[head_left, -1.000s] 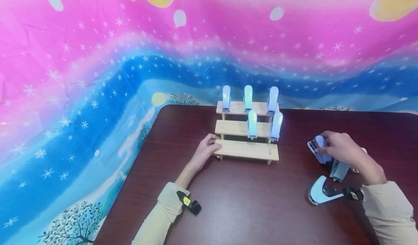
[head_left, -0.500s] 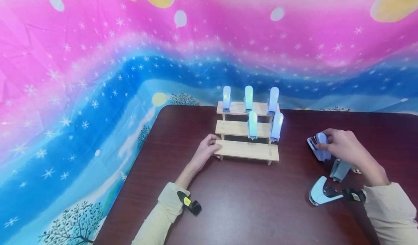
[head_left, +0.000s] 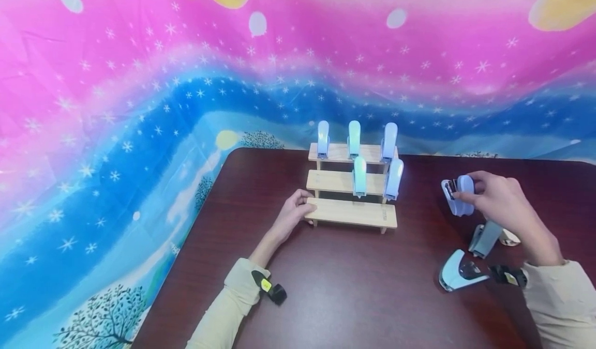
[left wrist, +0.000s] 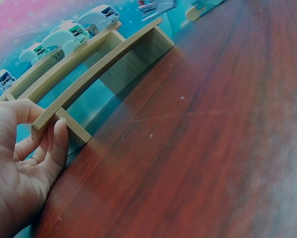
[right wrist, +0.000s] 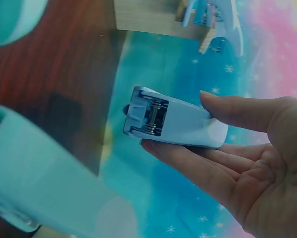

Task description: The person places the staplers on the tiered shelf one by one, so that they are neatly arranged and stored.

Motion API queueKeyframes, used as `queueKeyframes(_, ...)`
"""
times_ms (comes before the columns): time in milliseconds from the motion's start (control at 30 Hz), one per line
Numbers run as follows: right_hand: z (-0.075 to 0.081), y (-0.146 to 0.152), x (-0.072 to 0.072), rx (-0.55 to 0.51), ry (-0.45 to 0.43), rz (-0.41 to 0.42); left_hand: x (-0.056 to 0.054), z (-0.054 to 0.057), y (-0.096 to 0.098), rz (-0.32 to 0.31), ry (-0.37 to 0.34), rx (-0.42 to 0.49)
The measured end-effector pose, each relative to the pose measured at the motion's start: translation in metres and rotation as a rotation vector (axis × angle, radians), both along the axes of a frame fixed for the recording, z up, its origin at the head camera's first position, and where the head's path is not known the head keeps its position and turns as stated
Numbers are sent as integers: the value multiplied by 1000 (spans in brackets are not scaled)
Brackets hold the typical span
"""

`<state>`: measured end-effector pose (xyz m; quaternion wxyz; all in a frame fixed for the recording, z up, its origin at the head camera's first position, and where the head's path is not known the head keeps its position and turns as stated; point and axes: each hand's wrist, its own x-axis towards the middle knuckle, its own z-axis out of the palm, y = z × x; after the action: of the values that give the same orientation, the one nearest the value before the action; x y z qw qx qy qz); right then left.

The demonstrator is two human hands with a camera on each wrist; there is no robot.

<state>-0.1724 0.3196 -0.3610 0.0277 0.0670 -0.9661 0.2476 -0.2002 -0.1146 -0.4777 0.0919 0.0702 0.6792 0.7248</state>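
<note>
My left hand (head_left: 292,213) pinches the left end of the lowest board of a three-tier wooden display rack (head_left: 349,212); in the left wrist view, thumb and fingers (left wrist: 60,141) are at its board and leg. At the right, my right hand (head_left: 505,199) grips a lavender stapler (right wrist: 188,121) between thumb and fingers, its metal end facing away from the palm. Three staplers stand on the top tier, including a green one (head_left: 354,138). On the middle tier are another green stapler (head_left: 359,176) and a lavender stapler (head_left: 393,179).
Near my right forearm, a grey-green stapler (head_left: 486,239) stands on the dark wood table (head_left: 363,287). A pale blue-green stapler (head_left: 451,274) lies in front of it, and a cream object (head_left: 509,238) is partly behind it. A patterned cloth (head_left: 139,106) hangs behind the table.
My right hand has moved up and slightly right in the head view, carrying the lavender stapler away from the grey-green one. My left hand stays on the rack.
</note>
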Motion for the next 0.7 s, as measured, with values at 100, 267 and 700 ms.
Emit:
queueKeyframes(100, 5, -2, 0, -17, 27, -17, 0, 0, 0, 2, 0, 1)
queueKeyframes(267, 12, -7, -2, -35, 62, -25, 0, 0, 0, -3, 1, -5)
queueKeyframes(700, 29, -18, -4, -46, 93, -34, 0, -1, 1, 4, -3, -18)
